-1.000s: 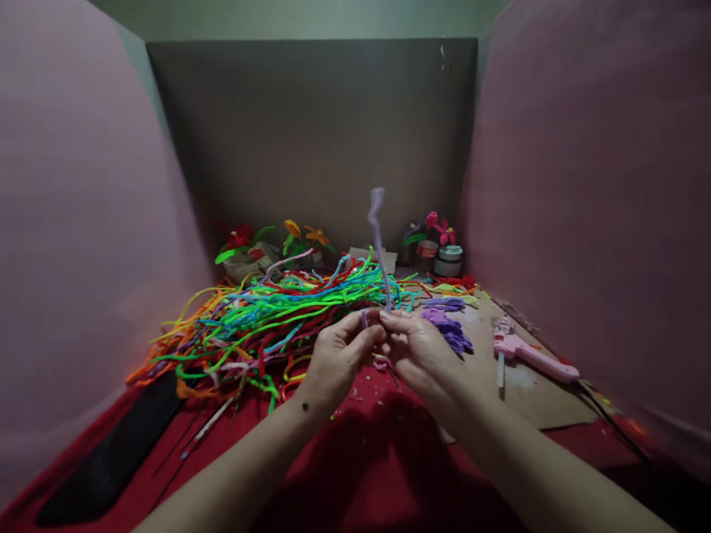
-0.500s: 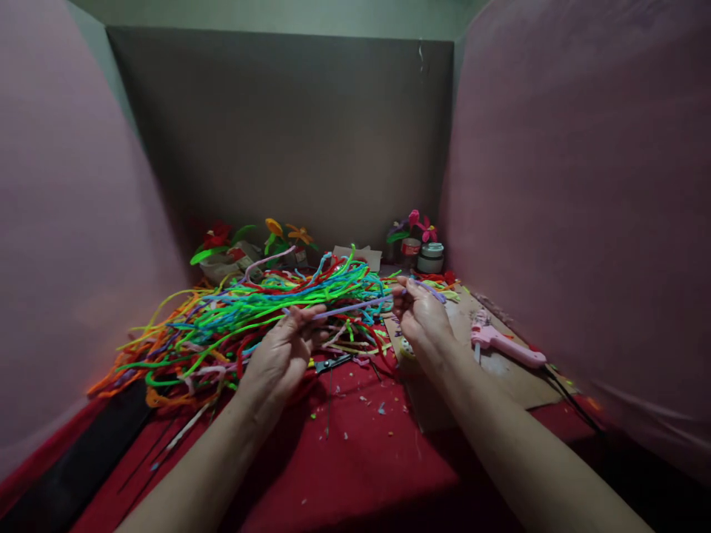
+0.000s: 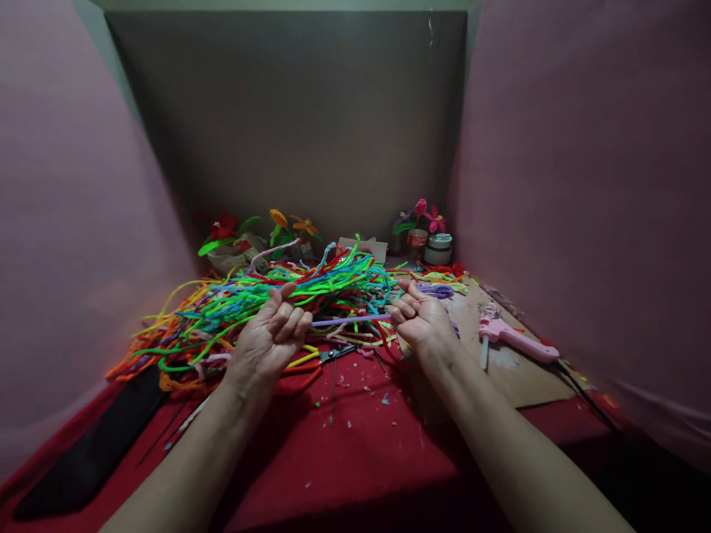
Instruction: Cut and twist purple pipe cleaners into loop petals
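My left hand (image 3: 273, 334) and my right hand (image 3: 423, 319) are both closed into fists, each gripping one end of a pale purple pipe cleaner (image 3: 349, 320). It runs straight and level between them, just above the red cloth (image 3: 355, 437). Behind the hands lies a big heap of pipe cleaners (image 3: 266, 300) in green, blue, red, orange and yellow. Small scissors (image 3: 333, 355) rest on the cloth under the stretched pipe cleaner.
A pink glue gun (image 3: 516, 339) lies on a cardboard sheet (image 3: 522, 374) at the right. Purple pipe-cleaner shapes (image 3: 436, 291) sit beyond my right hand. Finished pipe-cleaner flowers (image 3: 289, 226) and small jars (image 3: 438, 248) stand at the back. Pink panels wall both sides.
The pipe cleaner stood upright, pinched between both hands held together. The hands have moved apart and closed into fists, and it now stretches level between them.
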{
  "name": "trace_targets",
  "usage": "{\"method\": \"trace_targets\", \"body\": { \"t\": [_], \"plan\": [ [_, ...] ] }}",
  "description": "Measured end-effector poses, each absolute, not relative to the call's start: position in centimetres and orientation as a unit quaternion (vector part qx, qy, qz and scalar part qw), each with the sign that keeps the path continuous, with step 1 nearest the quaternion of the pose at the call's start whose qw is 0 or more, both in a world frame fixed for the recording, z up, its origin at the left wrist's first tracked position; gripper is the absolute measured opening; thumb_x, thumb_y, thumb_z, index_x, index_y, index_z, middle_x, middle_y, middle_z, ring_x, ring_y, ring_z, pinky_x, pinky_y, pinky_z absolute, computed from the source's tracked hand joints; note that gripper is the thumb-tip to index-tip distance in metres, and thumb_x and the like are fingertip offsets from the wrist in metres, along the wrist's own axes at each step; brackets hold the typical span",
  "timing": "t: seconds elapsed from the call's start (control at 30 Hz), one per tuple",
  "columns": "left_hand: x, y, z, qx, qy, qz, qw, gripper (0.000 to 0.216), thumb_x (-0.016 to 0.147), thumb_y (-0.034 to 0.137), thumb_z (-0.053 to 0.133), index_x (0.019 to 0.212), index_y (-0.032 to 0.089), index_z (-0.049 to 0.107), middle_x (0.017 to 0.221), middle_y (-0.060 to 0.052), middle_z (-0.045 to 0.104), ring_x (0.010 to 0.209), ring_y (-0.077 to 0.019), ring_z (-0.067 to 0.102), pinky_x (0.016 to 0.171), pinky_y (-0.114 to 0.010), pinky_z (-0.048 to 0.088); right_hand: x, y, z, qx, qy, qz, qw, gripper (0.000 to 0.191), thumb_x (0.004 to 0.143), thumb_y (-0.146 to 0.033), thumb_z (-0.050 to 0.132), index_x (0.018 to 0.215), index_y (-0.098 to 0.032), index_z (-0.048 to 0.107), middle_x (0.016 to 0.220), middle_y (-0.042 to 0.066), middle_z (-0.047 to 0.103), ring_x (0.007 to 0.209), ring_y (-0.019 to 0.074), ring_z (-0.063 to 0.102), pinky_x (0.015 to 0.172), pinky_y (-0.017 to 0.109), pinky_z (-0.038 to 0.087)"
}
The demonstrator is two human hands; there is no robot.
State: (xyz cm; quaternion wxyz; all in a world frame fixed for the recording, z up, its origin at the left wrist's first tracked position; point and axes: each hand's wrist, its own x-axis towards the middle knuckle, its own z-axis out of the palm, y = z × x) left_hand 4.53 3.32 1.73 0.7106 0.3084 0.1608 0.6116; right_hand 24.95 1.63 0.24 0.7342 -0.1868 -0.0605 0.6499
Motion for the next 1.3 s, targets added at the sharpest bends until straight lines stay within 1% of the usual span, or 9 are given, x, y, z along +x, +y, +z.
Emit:
{"method": "trace_targets", "body": {
  "t": [0.13,0.27,0.37,0.43,0.57,0.77,0.9,1.03,1.3],
  "plan": [
    [4.4,3.4,2.0,0.306,0.15,0.629,0.699,0.035,0.092,0.026,0.03,0.08,0.011,0.059,0.035,0.009,0.02,0.032,-0.0056,0.017,0.039,-0.018,0.03,24.7,1.7,0.0,-0.183,-0.087,0.657,0.726,0.032,0.091,-0.027,0.032,0.067,-0.016,0.051,0.032,-0.01,0.021,0.027,0.0053,0.02,0.032,0.018,0.021],
    [4.0,3.7,1.7,0.291,0.135,0.634,0.704,0.037,0.092,0.028,0.027,0.082,0.012,0.059,0.037,0.009,0.021,0.033,-0.0058,0.019,0.041,-0.018,0.03,24.2,1.7,0.1,-0.183,-0.089,0.64,0.741,0.023,0.086,-0.032,0.042,0.075,-0.016,0.055,0.042,-0.004,0.046,0.042,0.0099,0.047,0.047,0.024,0.042],
    [4.0,3.8,1.5,0.277,0.123,0.647,0.7,0.037,0.092,0.027,0.026,0.082,0.012,0.058,0.039,0.009,0.023,0.034,-0.0056,0.021,0.043,-0.019,0.031,23.1,1.1,-0.3,-0.181,-0.124,0.621,0.753,0.008,0.074,-0.02,0.056,0.081,-0.016,0.056,0.061,0.002,0.061,0.064,0.014,0.059,0.066,0.03,0.048],
    [4.0,3.9,1.4,0.273,0.122,0.651,0.697,0.037,0.092,0.027,0.026,0.082,0.012,0.058,0.039,0.009,0.023,0.034,-0.0055,0.021,0.043,-0.019,0.031,22.0,0.5,-0.7,-0.181,-0.173,0.619,0.745,0.019,0.066,-0.01,0.062,0.084,-0.016,0.056,0.07,0.002,0.063,0.069,0.0123,0.06,0.072,0.027,0.046],
    [4.2,3.8,1.4,0.285,0.124,0.653,0.691,0.036,0.092,0.028,0.028,0.079,0.013,0.058,0.038,0.009,0.023,0.034,-0.0055,0.021,0.044,-0.019,0.031,20.0,-0.7,-1.8,-0.225,-0.275,0.61,0.709,0.033,0.06,-0.013,0.07,0.09,-0.017,0.057,0.082,0.002,0.064,0.074,0.0123,0.06,0.063,0.022,0.045],
    [4.3,3.8,1.3,0.291,0.121,0.642,0.699,0.034,0.092,0.028,0.03,0.082,0.011,0.058,0.039,0.008,0.026,0.034,-0.0052,0.022,0.044,-0.019,0.032,19.2,-0.9,-2.0,-0.288,-0.328,0.591,0.678,0.017,0.065,-0.026,0.068,0.069,-0.011,0.06,0.059,0.003,0.062,0.05,0.0104,0.057,0.045,0.02,0.041],
    [4.6,3.6,1.3,0.304,0.118,0.631,0.703,0.033,0.092,0.026,0.03,0.083,0.011,0.058,0.039,0.009,0.026,0.034,-0.0051,0.023,0.044,-0.019,0.033,19.5,-0.7,-1.5,-0.277,-0.307,0.596,0.688,0.018,0.061,-0.019,0.068,0.077,-0.013,0.061,0.057,0.001,0.063,0.045,0.0094,0.056,0.04,0.018,0.04],
    [4.6,3.5,1.4,0.312,0.117,0.64,0.692,0.034,0.092,0.026,0.029,0.083,0.011,0.058,0.038,0.009,0.026,0.034,-0.0049,0.024,0.045,-0.019,0.034,19.8,-0.9,-1.9,-0.251,-0.34,0.606,0.674,0.028,0.057,-0.01,0.067,0.084,-0.014,0.063,0.063,0.002,0.066,0.049,0.0109,0.059,0.044,0.019,0.045],
    [4.0,4.0,1.4,0.301,0.129,0.652,0.684,0.031,0.092,0.025,0.03,0.084,0.012,0.057,0.038,0.009,0.026,0.033,-0.0052,0.025,0.045,-0.02,0.034,19.8,-1.8,-2.4,-0.241,-0.367,0.598,0.67,0.021,0.064,-0.022,0.07,0.084,-0.014,0.067,0.071,0.006,0.068,0.057,0.013,0.063,0.054,0.024,0.051]
  ]
}}
